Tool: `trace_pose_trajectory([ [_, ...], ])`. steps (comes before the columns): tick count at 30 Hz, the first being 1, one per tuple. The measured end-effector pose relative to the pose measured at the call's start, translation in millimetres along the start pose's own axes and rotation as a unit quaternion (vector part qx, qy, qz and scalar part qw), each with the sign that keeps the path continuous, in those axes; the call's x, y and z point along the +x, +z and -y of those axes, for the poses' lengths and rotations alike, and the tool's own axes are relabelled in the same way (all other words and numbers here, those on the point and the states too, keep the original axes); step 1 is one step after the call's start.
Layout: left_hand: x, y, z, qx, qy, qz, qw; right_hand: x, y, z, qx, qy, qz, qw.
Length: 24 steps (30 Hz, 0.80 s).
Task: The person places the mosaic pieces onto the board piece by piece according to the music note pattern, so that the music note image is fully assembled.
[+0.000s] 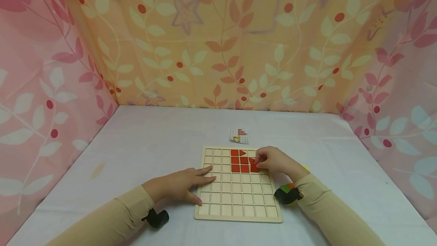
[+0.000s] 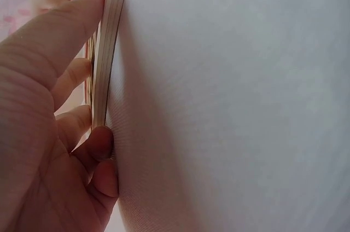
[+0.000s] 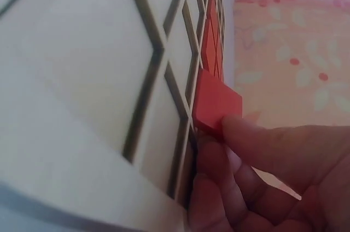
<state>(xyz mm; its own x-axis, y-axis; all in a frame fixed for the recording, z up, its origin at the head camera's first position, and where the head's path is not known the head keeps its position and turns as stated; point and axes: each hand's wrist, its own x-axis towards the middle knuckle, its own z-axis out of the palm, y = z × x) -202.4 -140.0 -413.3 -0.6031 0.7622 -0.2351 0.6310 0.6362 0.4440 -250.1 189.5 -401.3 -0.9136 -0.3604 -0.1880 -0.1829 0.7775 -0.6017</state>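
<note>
A wooden grid board [image 1: 238, 199] lies on the white table, several red squares [image 1: 235, 160] and a red triangle [image 1: 242, 153] set in its upper cells. My right hand [image 1: 274, 159] pinches a red square tile [image 3: 217, 103] between thumb and fingers; in the right wrist view it is tilted over the grid. Just above that tile, another red piece [image 1: 252, 160] is partly covered by the fingers. My left hand [image 1: 177, 186] rests on the board's left side with fingers spread. The left wrist view shows its thumb [image 2: 60, 35] against the board's edge.
A small printed card [image 1: 240, 136] with a coloured grid pattern lies beyond the board. Green [image 1: 284, 188] and yellow [image 1: 306, 168] pieces show partly beneath the right forearm. Patterned cloth [image 1: 218, 41] hangs behind the table and at both sides.
</note>
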Motion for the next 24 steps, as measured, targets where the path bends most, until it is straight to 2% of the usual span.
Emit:
trace_pose_trajectory([
  [6, -0.4, -1.2, -2.2, -0.003, -0.004, 0.001, 1.0000, 0.6, -0.5, -0.3, 0.004, 0.009, 0.006, 0.9999],
  [15, -1.7, -3.3, -4.5, -0.002, -0.005, 0.003, 1.0000, 1.0, -2.1, -3.0, -0.026, -0.015, -0.005, 0.9995],
  [24, -0.5, -2.3, -3.9, -0.001, -0.008, 0.001, 1.0000, -0.4, -3.8, -6.6, -0.027, -0.011, 0.010, 0.9995],
])
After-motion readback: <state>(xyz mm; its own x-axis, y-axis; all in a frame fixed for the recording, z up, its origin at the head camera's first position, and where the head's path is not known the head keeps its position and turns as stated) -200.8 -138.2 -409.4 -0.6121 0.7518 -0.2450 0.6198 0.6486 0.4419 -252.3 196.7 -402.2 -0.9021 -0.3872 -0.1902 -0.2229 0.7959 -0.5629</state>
